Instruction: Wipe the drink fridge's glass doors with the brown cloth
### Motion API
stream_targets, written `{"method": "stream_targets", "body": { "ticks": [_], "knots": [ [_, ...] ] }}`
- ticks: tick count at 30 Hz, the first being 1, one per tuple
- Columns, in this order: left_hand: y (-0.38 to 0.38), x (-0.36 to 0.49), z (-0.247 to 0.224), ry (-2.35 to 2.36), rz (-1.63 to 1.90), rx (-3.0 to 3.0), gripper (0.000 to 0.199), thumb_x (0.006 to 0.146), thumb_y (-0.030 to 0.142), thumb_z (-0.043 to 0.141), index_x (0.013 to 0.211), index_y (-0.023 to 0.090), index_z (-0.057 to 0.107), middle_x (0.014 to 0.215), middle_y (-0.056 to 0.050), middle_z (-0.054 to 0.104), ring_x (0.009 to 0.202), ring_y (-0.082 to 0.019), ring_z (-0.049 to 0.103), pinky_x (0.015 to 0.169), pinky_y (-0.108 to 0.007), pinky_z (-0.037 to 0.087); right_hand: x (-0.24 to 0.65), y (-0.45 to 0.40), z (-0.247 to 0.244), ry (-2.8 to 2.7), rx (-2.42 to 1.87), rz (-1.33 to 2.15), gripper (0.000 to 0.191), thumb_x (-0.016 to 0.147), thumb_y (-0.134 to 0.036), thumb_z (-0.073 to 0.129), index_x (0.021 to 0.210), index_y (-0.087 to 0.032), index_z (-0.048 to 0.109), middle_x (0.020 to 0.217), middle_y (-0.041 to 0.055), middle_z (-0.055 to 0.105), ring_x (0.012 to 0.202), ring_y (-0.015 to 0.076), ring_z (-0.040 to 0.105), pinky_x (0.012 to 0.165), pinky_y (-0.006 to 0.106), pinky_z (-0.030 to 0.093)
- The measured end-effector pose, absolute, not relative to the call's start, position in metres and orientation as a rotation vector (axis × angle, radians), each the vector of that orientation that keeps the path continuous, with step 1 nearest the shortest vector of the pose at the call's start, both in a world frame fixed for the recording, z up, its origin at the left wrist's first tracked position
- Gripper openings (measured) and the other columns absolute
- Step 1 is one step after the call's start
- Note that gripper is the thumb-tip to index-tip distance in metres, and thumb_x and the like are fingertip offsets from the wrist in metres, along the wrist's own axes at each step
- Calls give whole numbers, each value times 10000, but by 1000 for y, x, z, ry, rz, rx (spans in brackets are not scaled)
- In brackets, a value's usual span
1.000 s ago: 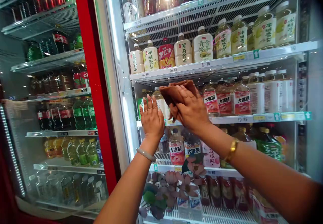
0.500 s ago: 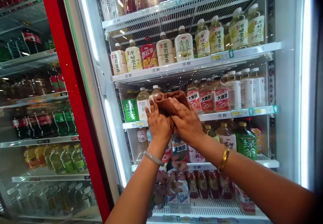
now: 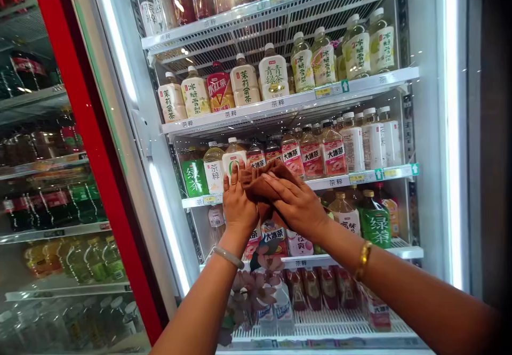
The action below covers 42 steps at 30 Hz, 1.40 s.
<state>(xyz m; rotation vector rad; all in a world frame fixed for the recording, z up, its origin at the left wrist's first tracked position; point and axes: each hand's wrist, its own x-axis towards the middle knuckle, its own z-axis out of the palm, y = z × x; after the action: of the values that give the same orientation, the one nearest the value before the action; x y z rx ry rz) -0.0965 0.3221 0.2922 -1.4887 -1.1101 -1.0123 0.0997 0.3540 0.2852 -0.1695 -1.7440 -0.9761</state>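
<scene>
A crumpled brown cloth (image 3: 264, 184) is bunched between my hands, in front of the glass of a lit drinks cooler. My right hand (image 3: 296, 203) grips the cloth from the right, its fingers pressed over the folds. Beside the cloth's left edge, my left hand (image 3: 240, 203) is raised with its palm toward the glass and its fingers spread and pointing up. A pale bangle (image 3: 229, 258) circles my left wrist, and a gold bracelet (image 3: 363, 260) is on my right. Part of the cloth's lower end hangs behind my hands.
Behind the glass, bottles stand on white shelves (image 3: 288, 102). A red frame post (image 3: 90, 163) slants down at the left, with another cooler of bottles beyond it. A bright light strip (image 3: 452, 131) runs down the right side. Flower shapes (image 3: 260, 285) show below my hands.
The view has shifted, so the shelves appear further left. The cloth and both hands are slightly lower and more to the left in view, and the cloth's folds have changed shape.
</scene>
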Motion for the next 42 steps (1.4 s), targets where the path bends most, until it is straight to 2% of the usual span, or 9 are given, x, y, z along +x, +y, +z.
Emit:
{"method": "stream_targets", "body": {
  "ticks": [7,10,13,19,23,27,32,37,42],
  "knots": [
    [330,-75,293,-1165,-1084,-1380,601,1058,255,426,1635,105,352,1704,-167,312,1645,-277,141,1365,-554,84,121,360,302,-1474,-449,-755,182,978,-250,637,1020,-183,800,1554,138,562,1476,271,513,1232,477,465],
    [334,-58,292,-1144,-1075,-1436,570,1037,244,450,1587,93,444,1655,-189,412,1625,-305,234,1358,-577,136,104,356,298,-1517,-404,-781,194,992,-262,612,994,-208,799,1569,99,550,1477,245,513,1271,475,411],
    [338,-45,290,-1139,-1113,-1444,637,1014,255,482,1608,45,385,1654,-218,401,1624,-317,233,1358,-566,154,115,357,283,-1609,-346,-794,183,988,-255,614,997,-210,792,1580,88,539,1471,235,519,1296,487,369],
    [341,-41,288,-1135,-1157,-1388,629,1068,253,414,1672,156,269,1706,-137,309,1643,-248,167,1367,-517,125,141,365,285,-1397,-512,-699,176,970,-227,638,1035,-212,802,1569,108,553,1492,266,493,1237,483,455],
    [338,-44,286,-1102,-1116,-1415,696,1038,330,489,1669,132,274,1720,-158,274,1644,-293,163,1365,-530,113,124,360,272,-1495,-410,-786,224,974,-208,605,1104,-213,787,1560,100,562,1482,243,506,1292,499,377],
    [338,-45,285,-1100,-1084,-1411,721,1034,273,477,1685,132,200,1719,-162,276,1643,-278,179,1363,-518,131,145,362,258,-1652,-278,-837,163,967,-245,632,953,-216,792,1540,98,583,1421,231,570,1296,492,374],
    [340,-43,286,-1092,-1103,-1362,673,1063,244,426,1688,163,191,1702,-140,333,1646,-235,153,1366,-490,122,153,370,285,-1401,-504,-686,219,964,-203,626,1113,-215,787,1609,93,508,1510,272,469,1254,495,437],
    [339,-45,285,-1076,-1109,-1411,701,1058,301,454,1689,146,189,1719,-148,273,1648,-255,138,1370,-501,101,149,367,271,-1676,-267,-922,183,987,-268,612,1027,-216,782,1563,86,561,1435,240,553,1310,510,346],
    [341,-41,280,-1056,-1017,-1416,721,1046,231,471,1695,192,160,1729,-109,234,1647,-200,85,1376,-453,27,182,372,271,-1623,-341,-873,152,960,-332,684,944,-219,785,1532,105,593,1423,258,568,1257,493,428]
  ]
}}
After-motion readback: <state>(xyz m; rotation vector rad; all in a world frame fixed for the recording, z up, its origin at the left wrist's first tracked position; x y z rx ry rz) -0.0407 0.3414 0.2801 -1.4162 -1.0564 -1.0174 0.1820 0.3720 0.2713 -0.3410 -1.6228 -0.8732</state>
